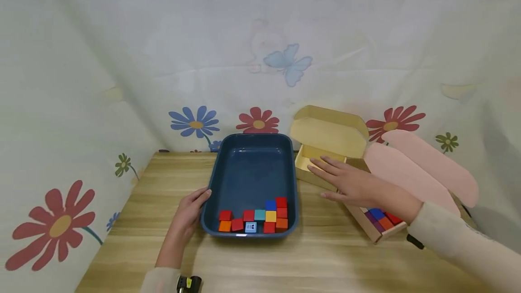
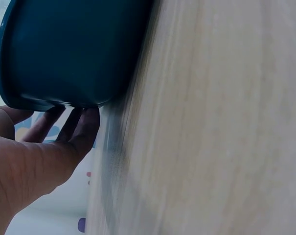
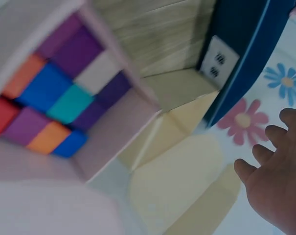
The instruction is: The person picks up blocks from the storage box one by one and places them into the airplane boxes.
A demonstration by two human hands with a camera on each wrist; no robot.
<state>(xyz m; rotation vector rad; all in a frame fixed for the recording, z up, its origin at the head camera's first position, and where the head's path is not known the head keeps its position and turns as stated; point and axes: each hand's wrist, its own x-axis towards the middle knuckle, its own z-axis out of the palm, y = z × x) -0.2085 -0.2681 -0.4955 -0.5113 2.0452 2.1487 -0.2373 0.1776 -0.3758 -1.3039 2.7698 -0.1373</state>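
A dark blue tray [image 1: 252, 171] stands on the table, with several coloured cubes gathered along its near end. Among them are a yellow cube [image 1: 270, 216], a teal cube [image 1: 259, 215] and a light blue cube with a dark print [image 1: 250, 227]. My left hand [image 1: 189, 211] grips the tray's left side, thumb at the rim; in the left wrist view its fingers [image 2: 86, 129] reach the outer wall from below. My right hand [image 1: 352, 184] is spread in the air with nothing in it, partly covering the open yellow box [image 1: 313, 179] beside the tray.
An open pink box [image 1: 419, 175] stands at the right, its lid raised. Several coloured cubes [image 3: 69, 100] sit inside it, including purple, blue, teal and orange ones. A flower-patterned cloth [image 1: 260, 89] hangs behind the wooden table [image 1: 260, 266].
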